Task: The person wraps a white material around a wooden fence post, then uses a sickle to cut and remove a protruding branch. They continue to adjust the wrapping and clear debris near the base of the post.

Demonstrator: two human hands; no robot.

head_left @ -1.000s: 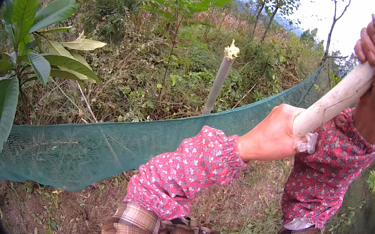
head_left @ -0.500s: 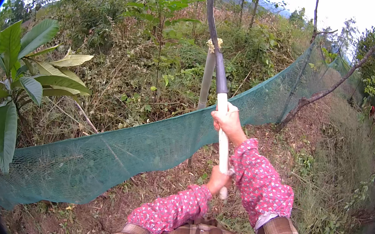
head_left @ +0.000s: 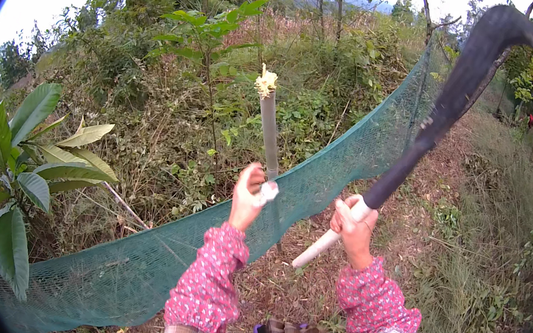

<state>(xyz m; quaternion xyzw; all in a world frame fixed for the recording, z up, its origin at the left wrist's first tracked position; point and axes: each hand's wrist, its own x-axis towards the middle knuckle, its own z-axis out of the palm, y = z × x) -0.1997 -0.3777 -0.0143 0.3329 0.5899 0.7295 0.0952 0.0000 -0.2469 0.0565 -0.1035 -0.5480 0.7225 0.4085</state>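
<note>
My right hand (head_left: 354, 226) grips the pale handle of a billhook (head_left: 445, 112), its fingers wrapped around it. The dark, hooked blade rises to the upper right, and the handle's butt points down to the left. My left hand (head_left: 248, 194) is raised off the tool, fingers and thumb apart, close to a grey upright post (head_left: 269, 130). Something whitish (head_left: 267, 193) shows at its thumb, too blurred to make out. The post's top is splintered and pale yellow. Whether the left hand touches the post I cannot tell.
A green mesh net fence (head_left: 190, 237) runs from the lower left to the upper right. A broad-leaved plant (head_left: 22, 181) grows at the left, and brush stands behind the net. Tall grass (head_left: 498, 251) lines the right side; cut litter covers the ground.
My left hand has left the handle and moved left and up toward the post. The right hand has moved right and down, and the blade has swung to the right.
</note>
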